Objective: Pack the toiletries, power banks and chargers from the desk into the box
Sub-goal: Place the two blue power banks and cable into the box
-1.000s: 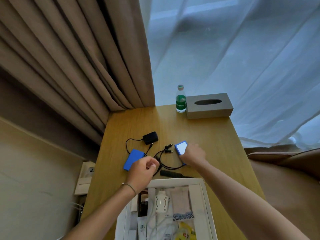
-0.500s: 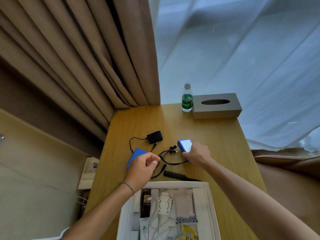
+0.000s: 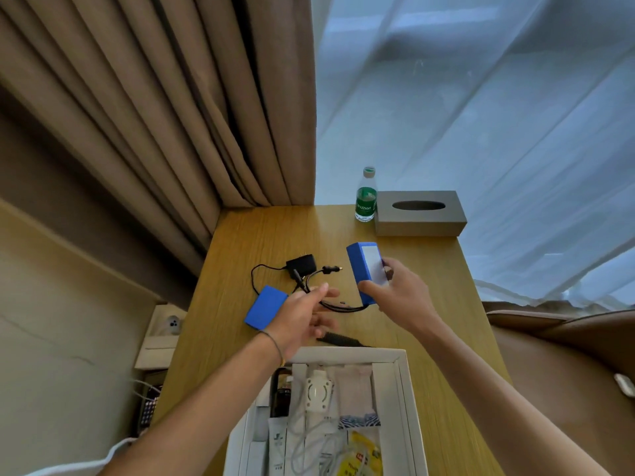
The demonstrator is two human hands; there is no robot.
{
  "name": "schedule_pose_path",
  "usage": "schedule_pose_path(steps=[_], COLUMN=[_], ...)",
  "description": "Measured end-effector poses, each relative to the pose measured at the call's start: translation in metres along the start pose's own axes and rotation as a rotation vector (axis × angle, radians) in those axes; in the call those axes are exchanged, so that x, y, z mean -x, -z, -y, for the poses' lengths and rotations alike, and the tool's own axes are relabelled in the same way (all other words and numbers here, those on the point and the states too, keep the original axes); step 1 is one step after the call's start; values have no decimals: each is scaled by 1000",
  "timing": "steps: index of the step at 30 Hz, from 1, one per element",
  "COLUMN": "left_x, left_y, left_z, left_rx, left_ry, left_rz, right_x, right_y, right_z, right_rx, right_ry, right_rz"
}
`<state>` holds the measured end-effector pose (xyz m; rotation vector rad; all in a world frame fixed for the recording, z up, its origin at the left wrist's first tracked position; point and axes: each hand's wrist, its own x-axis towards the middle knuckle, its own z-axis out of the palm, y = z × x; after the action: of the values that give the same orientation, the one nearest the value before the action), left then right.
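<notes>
A: On the wooden bench [image 3: 261,235], far half: what's where?

B: Right hand [image 3: 400,297] grips a blue rectangular power bank with a white face [image 3: 366,269], lifted clear of the bench and tilted. Thumb on the near blue side, fingers on the white face.

A: Left hand [image 3: 302,316]?

B: Above the bench, pinching the black cable bundle [image 3: 338,305] that runs to the lifted pack's lower end. Other fingers loosely spread, blurred.

A: Second pack?

B: Flat blue power bank [image 3: 264,310] lies on the bench just left of the left hand. Can't tell if the wrist touches it.

A: Charger?

B: Black wall charger with plug prongs [image 3: 302,264] on the bench, beyond the left hand, thin black lead looping off its left side. Black comb [image 3: 338,338] lies between the hands and the box.

A: Box?

B: White open cardboard box [image 3: 400,383] at the near edge, dividers inside. It holds a white plug adapter [image 3: 318,389], a dark brown bottle [image 3: 281,398], white tubes, white cable, a yellow sachet [image 3: 364,455].

A: Back edge?

B: Clear water bottle with green label [image 3: 366,201] upright, touching or just beside a grey tissue box [image 3: 419,214]. Brown curtain [image 3: 154,115] behind left, sheer white one right.
</notes>
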<state>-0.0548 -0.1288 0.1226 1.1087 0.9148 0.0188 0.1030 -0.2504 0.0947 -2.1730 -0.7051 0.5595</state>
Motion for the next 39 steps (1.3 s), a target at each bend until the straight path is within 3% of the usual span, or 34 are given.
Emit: schedule_pose_path(steps=[7,14,24,31,35,39], left_x=[24,41,56,50,46,44], left_y=[-11,10,49,72,87,87], left_z=[12,21,28,27,24,34], left_rx=[18,62,-203,-208,-217,-397], left_ry=[-261,-189,-170,-221,-222,-205], left_rz=[195,259,285,49,42,121], right_x=[51,78,105,134,149,159], right_y=[-6,-10,2,-17,-32,-50], right_z=[18,11,9,0,-21,-44], right_rx=[-653,-784,-490,-291,-167,-4], right_ry=[-166,-126,-11,-26,-42,-73], right_rz=[119,180,600,692,749,794])
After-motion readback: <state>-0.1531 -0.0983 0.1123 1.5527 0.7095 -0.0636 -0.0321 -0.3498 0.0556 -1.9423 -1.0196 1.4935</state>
